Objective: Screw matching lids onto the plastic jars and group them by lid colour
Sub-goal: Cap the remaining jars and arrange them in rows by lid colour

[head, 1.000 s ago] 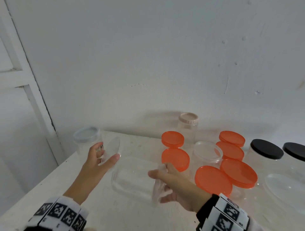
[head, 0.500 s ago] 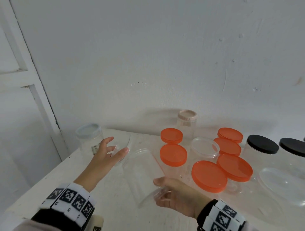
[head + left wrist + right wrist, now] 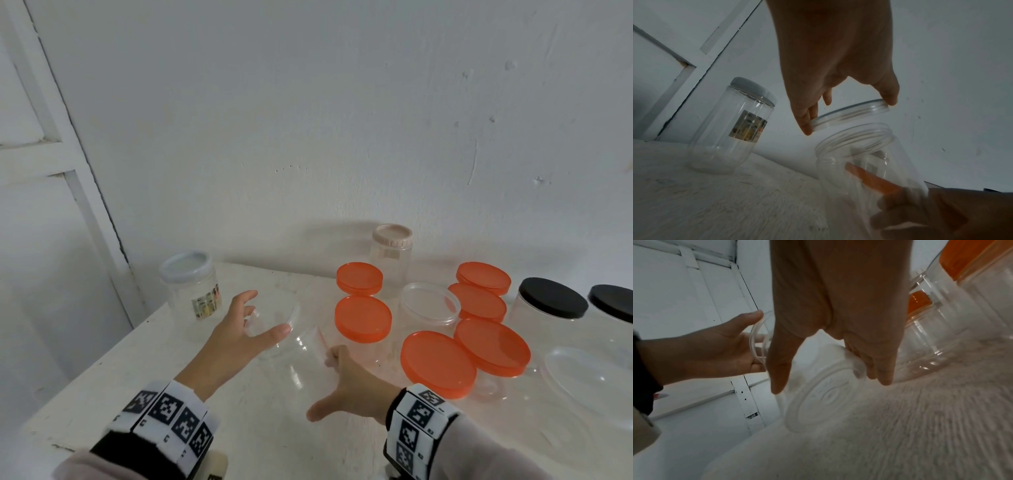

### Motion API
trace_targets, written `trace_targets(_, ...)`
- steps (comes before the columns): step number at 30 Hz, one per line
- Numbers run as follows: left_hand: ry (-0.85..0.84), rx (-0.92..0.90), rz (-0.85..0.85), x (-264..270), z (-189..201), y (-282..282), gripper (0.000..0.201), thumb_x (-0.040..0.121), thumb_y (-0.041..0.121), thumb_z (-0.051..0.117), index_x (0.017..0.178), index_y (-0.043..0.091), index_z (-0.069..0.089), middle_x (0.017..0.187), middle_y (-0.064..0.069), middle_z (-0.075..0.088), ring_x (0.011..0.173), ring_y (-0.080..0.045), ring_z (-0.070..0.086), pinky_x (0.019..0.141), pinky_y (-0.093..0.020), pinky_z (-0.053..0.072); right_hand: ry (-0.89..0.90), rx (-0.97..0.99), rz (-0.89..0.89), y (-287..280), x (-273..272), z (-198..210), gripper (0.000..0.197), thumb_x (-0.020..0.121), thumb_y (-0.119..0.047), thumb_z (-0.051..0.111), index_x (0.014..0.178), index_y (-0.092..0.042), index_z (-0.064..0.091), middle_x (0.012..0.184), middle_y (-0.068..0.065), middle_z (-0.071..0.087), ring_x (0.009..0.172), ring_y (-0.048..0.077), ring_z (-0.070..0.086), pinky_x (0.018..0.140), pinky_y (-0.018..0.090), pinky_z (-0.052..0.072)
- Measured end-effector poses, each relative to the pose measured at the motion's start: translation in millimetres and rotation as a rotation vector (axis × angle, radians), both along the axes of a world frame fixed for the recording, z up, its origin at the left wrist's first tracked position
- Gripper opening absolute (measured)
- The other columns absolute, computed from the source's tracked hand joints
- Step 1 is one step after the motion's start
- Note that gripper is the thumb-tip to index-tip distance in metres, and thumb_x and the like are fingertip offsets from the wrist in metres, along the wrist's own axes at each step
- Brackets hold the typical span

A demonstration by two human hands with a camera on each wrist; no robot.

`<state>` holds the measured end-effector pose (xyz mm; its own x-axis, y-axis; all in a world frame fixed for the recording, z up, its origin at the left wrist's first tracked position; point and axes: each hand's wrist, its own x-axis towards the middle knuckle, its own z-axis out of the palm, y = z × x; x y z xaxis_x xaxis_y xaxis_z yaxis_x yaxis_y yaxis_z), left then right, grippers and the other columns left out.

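Note:
My left hand (image 3: 267, 312) pinches a clear lid (image 3: 274, 315) by its rim between thumb and fingers. In the left wrist view the lid (image 3: 851, 113) hangs tilted just above the threaded mouth of an open clear jar (image 3: 859, 154), a small gap apart. My right hand (image 3: 325, 383) grips that jar (image 3: 301, 363) low on its body, and the jar leans towards the lid. From the right wrist I see the jar's moulded base (image 3: 824, 394) between my thumb and fingers, with the lid (image 3: 758, 337) beyond it.
On the white table (image 3: 120, 377), a jar with a pale grey lid (image 3: 186, 284) stands back left. Several orange-lidded jars (image 3: 363, 318) crowd close right of my hands, with a beige-lidded jar (image 3: 392, 246), a clear-lidded one (image 3: 430, 303) and two black-lidded jars (image 3: 551, 301) beyond. Wall behind.
The right hand has swung the jar from lying sideways to nearly upright. The left hand has carried the clear lid rightwards to just above the jar's mouth.

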<state>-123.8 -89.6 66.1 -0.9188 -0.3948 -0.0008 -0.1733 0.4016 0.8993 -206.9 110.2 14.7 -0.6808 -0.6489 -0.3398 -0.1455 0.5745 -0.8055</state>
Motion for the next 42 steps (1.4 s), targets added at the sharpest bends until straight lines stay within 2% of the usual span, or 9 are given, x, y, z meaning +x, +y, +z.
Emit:
trace_targets(8,-0.081,-0.151,-0.101,-5.8,-8.1,6.6,0.119,0.047,0.078,0.071,0.147,0.037,0.02,0.15,0.003,0.033,0.134,-0.014,0.035,0.106,-0.033,0.034,-0.033,-0.076,0.03,5.1,-8.1,-2.4,0.114,0.065,-0.02,0.089,0.146,-0.021,0.009,0.143,-0.005,0.031,0.125,0.012,0.031,0.095,0.019,0.031)
trace_targets(12,-0.111,-0.204,-0.129,-7.4,-9.5,12.6,0.109,0.061,0.065,0.076,0.149,0.033,0.02,0.153,0.004,0.029,0.138,-0.015,0.031,0.107,-0.033,0.033,-0.053,-0.207,0.021,3.5,-6.2,-2.9,0.11,0.064,-0.017,0.089,0.146,-0.026,0.016,0.135,-0.011,0.032,0.122,0.008,0.036,0.071,0.006,0.039)
trace_targets(16,-0.151,-0.332,-0.203,-7.9,-9.9,24.9,0.111,0.063,0.065,0.075,0.15,0.03,0.016,0.154,0.009,0.025,0.139,-0.011,0.028,0.111,-0.032,0.03,-0.023,-0.232,0.021,3.8,-8.0,-5.5,0.103,0.062,-0.018,0.09,0.142,-0.025,0.025,0.135,-0.01,0.043,0.122,0.005,0.043,0.079,0.011,0.041)
trace_targets(20,-0.174,-0.384,-0.24,-9.7,-11.1,33.9,0.112,0.064,0.066,0.073,0.151,0.029,0.013,0.155,0.011,0.022,0.14,-0.009,0.025,0.11,-0.03,0.029,-0.008,-0.224,0.058,4.9,-9.7,-3.6,0.104,0.064,-0.021,0.089,0.14,-0.032,0.019,0.121,-0.026,0.035,0.108,-0.008,0.039,0.069,0.001,0.038)
trace_targets(27,-0.136,-0.437,-0.247,-5.1,-16.2,36.9,0.108,0.066,0.066,0.072,0.15,0.031,0.014,0.152,0.014,0.022,0.129,-0.003,0.026,0.102,-0.022,0.028,0.019,-0.208,0.064,6.4,-10.6,-4.2,0.107,0.063,-0.023,0.09,0.144,-0.031,0.02,0.127,-0.021,0.038,0.119,0.002,0.038,0.079,0.009,0.036)
trace_targets(34,-0.112,-0.258,-0.265,-2.2,-22.2,30.3,0.13,0.052,0.068,0.079,0.149,0.041,-0.004,0.156,0.019,0.011,0.141,-0.008,0.019,0.113,-0.033,0.025,0.061,-0.094,0.099,9.3,-11.9,13.0,0.117,0.063,-0.02,0.089,0.149,-0.025,0.01,0.145,-0.007,0.033,0.136,0.016,0.031,0.106,0.028,0.032)
trace_targets(38,-0.18,-0.068,-0.291,2.1,-33.7,15.6,0.145,0.046,0.059,0.085,0.148,0.04,-0.016,0.152,0.019,0.014,0.141,-0.013,0.022,0.113,-0.036,0.026,0.135,-0.031,0.15,14.9,-17.8,46.3,0.122,0.064,-0.027,0.089,0.152,-0.028,0.003,0.156,-0.009,0.018,0.141,0.013,0.021,0.111,0.03,0.023)
trace_targets(40,-0.206,0.018,-0.313,2.2,-43.1,13.9,0.139,0.055,0.043,0.09,0.148,0.039,-0.014,0.146,0.019,0.018,0.14,-0.016,0.026,0.112,-0.035,0.029,0.213,0.025,0.223,9.3,-17.3,62.1,0.117,0.067,-0.035,0.086,0.151,-0.032,0.006,0.155,-0.012,0.018,0.138,0.011,0.023,0.107,0.027,0.025)
trace_targets(42,-0.147,0.1,-0.344,-1.0,-51.1,16.1,0.119,0.062,0.026,0.09,0.145,0.043,0.006,0.138,0.029,0.028,0.133,-0.006,0.036,0.103,-0.021,0.039,0.335,0.122,0.312,-2.9,-13.9,72.7,0.111,0.069,-0.044,0.082,0.152,-0.032,0.008,0.153,-0.012,0.019,0.136,0.013,0.027,0.105,0.027,0.027)
